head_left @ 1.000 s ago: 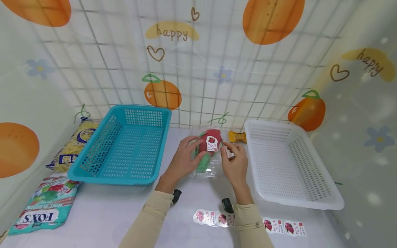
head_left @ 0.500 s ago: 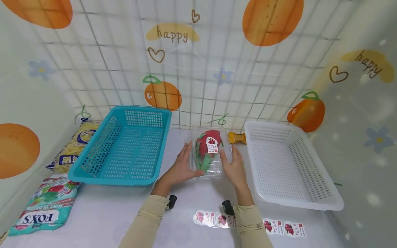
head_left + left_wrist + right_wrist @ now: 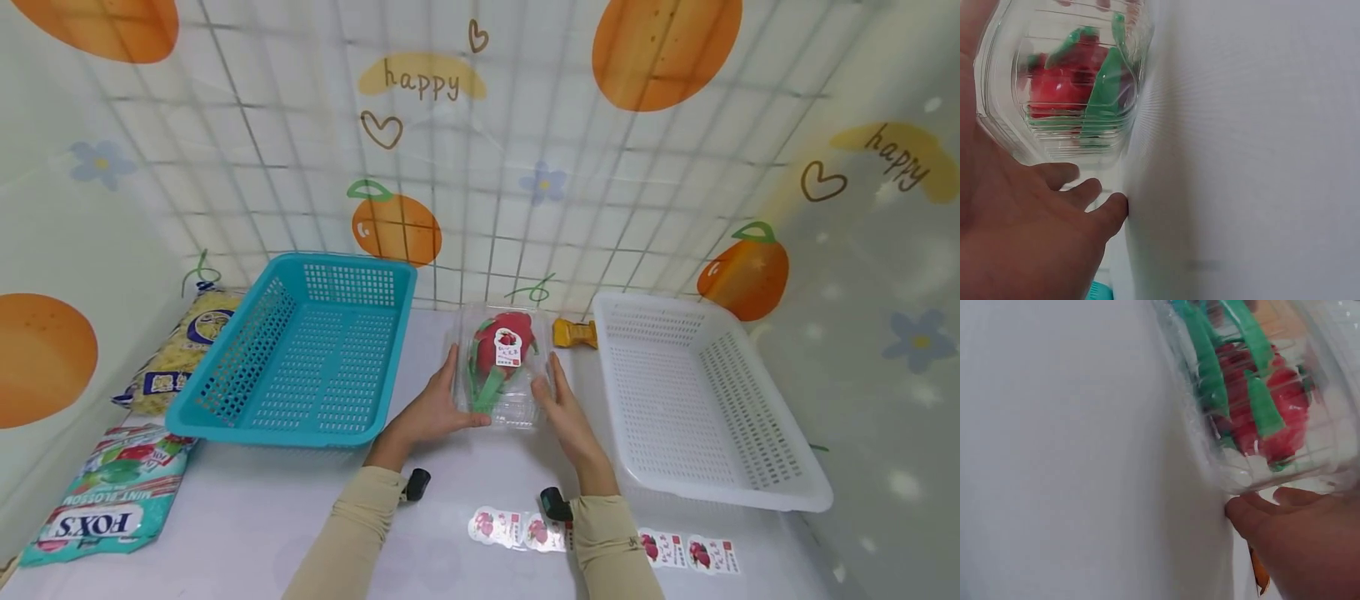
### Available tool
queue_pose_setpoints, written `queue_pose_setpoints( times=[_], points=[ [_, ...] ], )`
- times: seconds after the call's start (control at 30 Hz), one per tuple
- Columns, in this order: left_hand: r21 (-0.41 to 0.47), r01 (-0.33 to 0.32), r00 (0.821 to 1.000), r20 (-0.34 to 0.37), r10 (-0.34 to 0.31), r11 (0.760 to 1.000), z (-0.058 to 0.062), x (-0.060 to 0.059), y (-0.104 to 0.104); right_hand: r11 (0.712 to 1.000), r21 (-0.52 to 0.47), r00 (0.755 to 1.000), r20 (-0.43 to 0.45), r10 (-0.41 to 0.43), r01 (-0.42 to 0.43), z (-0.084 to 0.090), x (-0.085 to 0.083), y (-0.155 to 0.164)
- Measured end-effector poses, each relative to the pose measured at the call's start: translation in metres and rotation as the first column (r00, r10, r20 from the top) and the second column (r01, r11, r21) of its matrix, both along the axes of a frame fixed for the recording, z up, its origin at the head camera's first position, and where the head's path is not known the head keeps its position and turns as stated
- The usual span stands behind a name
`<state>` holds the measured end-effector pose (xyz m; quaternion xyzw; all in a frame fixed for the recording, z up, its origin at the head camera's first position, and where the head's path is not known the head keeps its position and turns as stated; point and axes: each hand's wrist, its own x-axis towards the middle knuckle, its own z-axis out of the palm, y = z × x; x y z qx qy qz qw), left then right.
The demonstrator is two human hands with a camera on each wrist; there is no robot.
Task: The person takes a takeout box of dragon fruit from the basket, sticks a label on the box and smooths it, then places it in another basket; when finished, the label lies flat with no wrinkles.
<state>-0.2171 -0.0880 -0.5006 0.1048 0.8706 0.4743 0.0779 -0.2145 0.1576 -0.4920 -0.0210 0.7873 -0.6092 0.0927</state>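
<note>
Clear box (image 3: 501,367) with red fruit (image 3: 504,348), between blue basket (image 3: 300,350) and white basket (image 3: 697,392). Left hand (image 3: 433,406), right hand (image 3: 564,408) flanking long sides, fingers straight, pressing walls; equally near.

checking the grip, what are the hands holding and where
Both hands, left hand and right hand, hold the clear dragon fruit box by its two long sides.

Clear plastic and matt white

The clamshell box (image 3: 501,367) is glossy, ribbed transparent plastic; the baskets (image 3: 300,350) are perforated hard plastic; the surface (image 3: 247,517) looks smooth and matt.
</note>
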Motion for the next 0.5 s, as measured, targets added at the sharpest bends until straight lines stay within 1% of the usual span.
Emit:
queue_pose_setpoints(
  times=[0.2, 0.37, 0.5],
  points=[
    [0.036, 0.007, 1.000, -0.013, -0.006, 0.999, 0.0005, -0.0008, 0.0005, 1.000, -0.015, 0.998, -0.054, -0.017, 0.016, -0.0060, 0.0000, -0.0022],
    [0.048, 0.001, 1.000, -0.006, -0.001, 0.999, 0.0023, 0.0001, 0.0010, 0.998, -0.051, 0.998, -0.052, -0.041, 0.038, -0.0078, 0.0011, -0.0045],
    [0.060, -0.004, 1.000, -0.006, 0.004, 0.998, 0.0034, 0.0011, 0.0014, 0.996, -0.054, 0.996, -0.060, -0.072, 0.069, -0.0077, 0.0011, -0.0066]
  ],
)
